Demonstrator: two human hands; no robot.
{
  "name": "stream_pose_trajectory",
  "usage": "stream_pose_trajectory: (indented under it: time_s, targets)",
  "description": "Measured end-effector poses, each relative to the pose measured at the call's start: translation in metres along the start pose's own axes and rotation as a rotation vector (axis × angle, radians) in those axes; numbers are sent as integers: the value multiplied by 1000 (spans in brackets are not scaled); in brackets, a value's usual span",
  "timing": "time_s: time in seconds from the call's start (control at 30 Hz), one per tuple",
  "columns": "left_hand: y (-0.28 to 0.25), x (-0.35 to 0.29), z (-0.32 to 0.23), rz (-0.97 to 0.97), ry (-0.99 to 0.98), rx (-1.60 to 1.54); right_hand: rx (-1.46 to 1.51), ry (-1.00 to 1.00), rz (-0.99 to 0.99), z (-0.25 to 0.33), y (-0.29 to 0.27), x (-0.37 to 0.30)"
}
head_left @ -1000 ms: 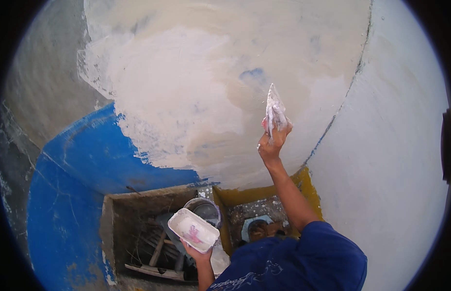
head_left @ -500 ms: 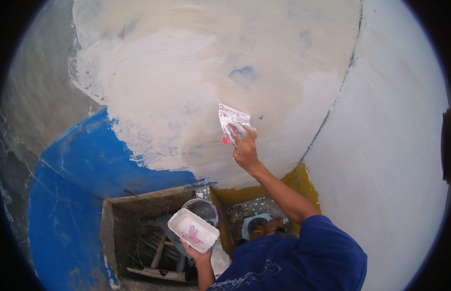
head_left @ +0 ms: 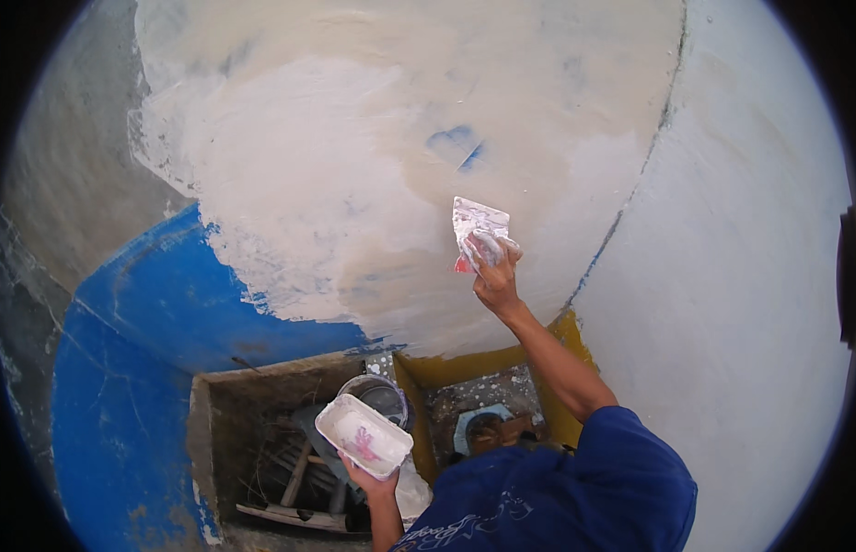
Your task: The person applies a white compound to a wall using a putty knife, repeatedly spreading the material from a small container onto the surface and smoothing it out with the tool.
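Observation:
My right hand [head_left: 495,269] grips a putty-smeared scraper [head_left: 480,218], its flat blade against the wall [head_left: 308,156]. Pink shows at the scraper's lower edge, and white paste coats my fingers. Low in front of me, my left hand [head_left: 371,477] supports a white rectangular tub [head_left: 352,412] from below and behind. Pale putty with a pink streak lies inside the tub. Fresh white filler covers much of the wall's left part, while beige, damp-looking patches spread across its middle. A small blue spot [head_left: 457,147] shows through the coat above the scraper.
Bare blue paint [head_left: 198,304] covers the lower left wall. Below, a concrete-sided recess [head_left: 202,423] holds wood pieces and debris. A round bucket [head_left: 384,391] stands behind the tub, beside a yellow-edged compartment [head_left: 428,371]. A crack runs down the corner towards the right-hand white wall [head_left: 713,294].
My right hand and the scraper have shifted right across the wall. The blue spot above now has a sharper edge and a thin line through it. My left hand keeps the tub in nearly the same place.

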State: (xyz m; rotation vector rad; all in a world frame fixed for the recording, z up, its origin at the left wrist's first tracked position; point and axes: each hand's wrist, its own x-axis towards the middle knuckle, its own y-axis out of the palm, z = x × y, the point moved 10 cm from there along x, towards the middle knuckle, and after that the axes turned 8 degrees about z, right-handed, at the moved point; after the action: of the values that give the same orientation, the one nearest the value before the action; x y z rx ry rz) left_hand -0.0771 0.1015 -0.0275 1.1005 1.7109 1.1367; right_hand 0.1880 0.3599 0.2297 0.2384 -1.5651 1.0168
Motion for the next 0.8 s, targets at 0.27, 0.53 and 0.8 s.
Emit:
stream_pose_trajectory:
  time_s: [0.27, 0.53, 0.8]
  targets:
    - [-3, -4, 3, -38, -5, -47, -63, 13, -262, -36, -101, 114]
    - [1, -6, 5, -51, -4, -62, -18, -21, 97, 17, -5, 64]
    - [-8, -12, -3, -69, 29, -39, 51, -96, 64, 31, -17, 37]
